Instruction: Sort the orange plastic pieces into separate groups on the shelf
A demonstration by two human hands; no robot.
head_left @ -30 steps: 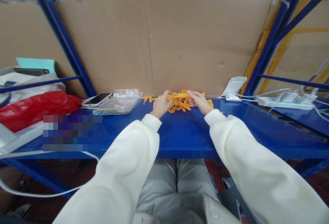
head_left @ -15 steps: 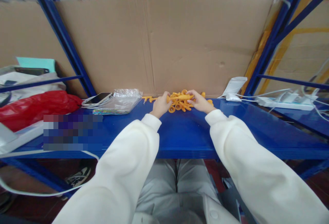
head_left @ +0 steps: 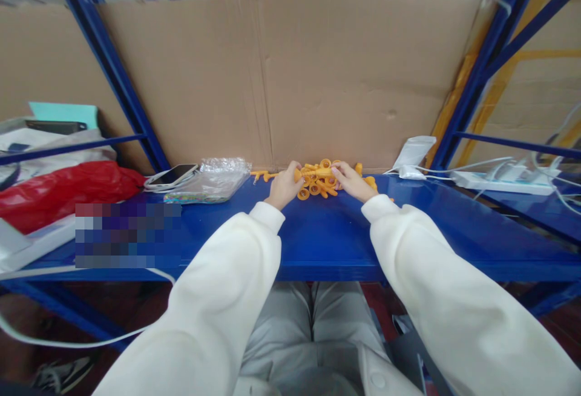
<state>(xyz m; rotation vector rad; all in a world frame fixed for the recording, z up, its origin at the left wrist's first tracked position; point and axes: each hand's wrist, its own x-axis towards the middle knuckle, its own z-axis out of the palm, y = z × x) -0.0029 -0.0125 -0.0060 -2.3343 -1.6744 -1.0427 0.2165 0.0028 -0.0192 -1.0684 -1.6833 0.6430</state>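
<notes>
Currently, fingers: I see left hand point(head_left: 284, 185) and right hand point(head_left: 352, 181) pinching one orange piece point(head_left: 318, 172).
Table point(head_left: 331, 235): blue surface between pile point(head_left: 314, 189) and near edge point(head_left: 331, 272).

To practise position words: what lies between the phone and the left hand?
In the head view, a clear plastic packet lies nearest the phone, then orange plastic beside the left hand.

Texts, labels, brands, numbers, signs: none legible, on bench point(head_left: 329, 238) or cardboard point(head_left: 354, 81) along its rear edge.
</notes>
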